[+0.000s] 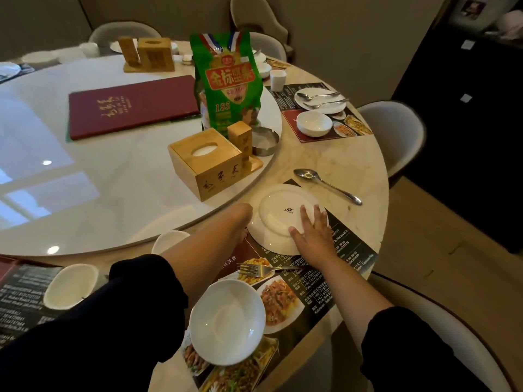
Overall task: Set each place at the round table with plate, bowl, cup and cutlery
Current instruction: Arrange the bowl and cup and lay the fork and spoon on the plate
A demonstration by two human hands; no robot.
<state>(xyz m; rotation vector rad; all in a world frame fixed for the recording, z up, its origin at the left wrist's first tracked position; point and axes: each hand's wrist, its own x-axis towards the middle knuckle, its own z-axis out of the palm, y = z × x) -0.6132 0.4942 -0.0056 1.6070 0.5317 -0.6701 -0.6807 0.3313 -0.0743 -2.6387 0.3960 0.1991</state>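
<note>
At the near place, our plate (278, 213) lies bottom-up on the placemat (349, 251). Our right hand (314, 230) rests flat on its near-right part, fingers straight and apart; our left hand (240, 219) meets its left rim, fingers hidden, so we cannot tell their state.

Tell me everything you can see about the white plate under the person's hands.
The plate is round, white and glossy, ceramic by its look. It lies upside down: foot ring and a small dark maker's mark face up. It rests partly on the printed placemat, partly on the pale table top. The right hand lies flat on its near right side, fingers straight. The left hand meets its left rim; its fingers are hidden.
</note>
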